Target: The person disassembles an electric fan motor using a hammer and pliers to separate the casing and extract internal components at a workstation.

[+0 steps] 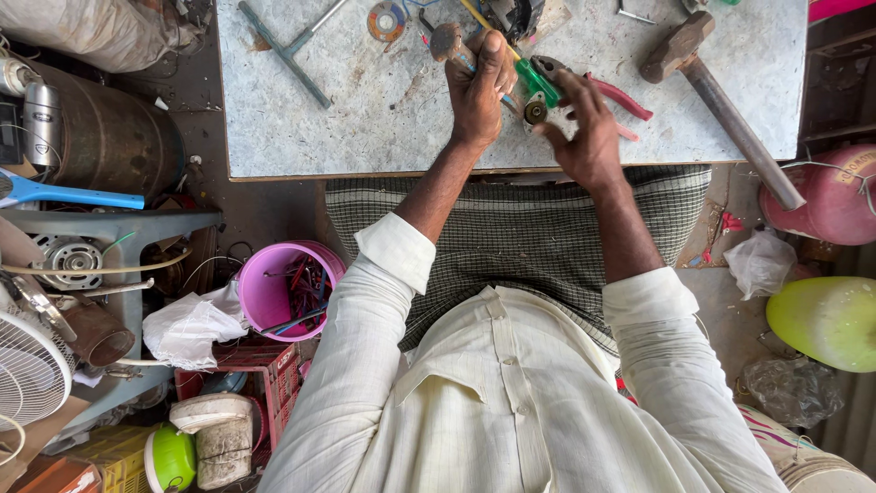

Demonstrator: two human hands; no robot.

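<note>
**Two hands on one small part at the worktop edge**

Both hands meet over the grey speckled worktop (365, 110). The left hand (476, 91) has its grip clenched round a green-handled screwdriver (538, 80), whose tip end points down at a small round metal part (536, 111). The right hand (589, 137) pinches that part between fingertips, just beside red-handled pliers (613, 93).

The part sits near the worktop's front edge and is held only by fingertips. If the screwdriver slips off it, the tip would likely jab the right hand's fingers, or the part could drop onto the lap. A heavy hammer (721, 100) lies near, its handle overhanging the edge.

Low down on the left, a red crate (274, 383) and a yellow carton (114, 456) sit on the floor; its print is too small to make out.
</note>
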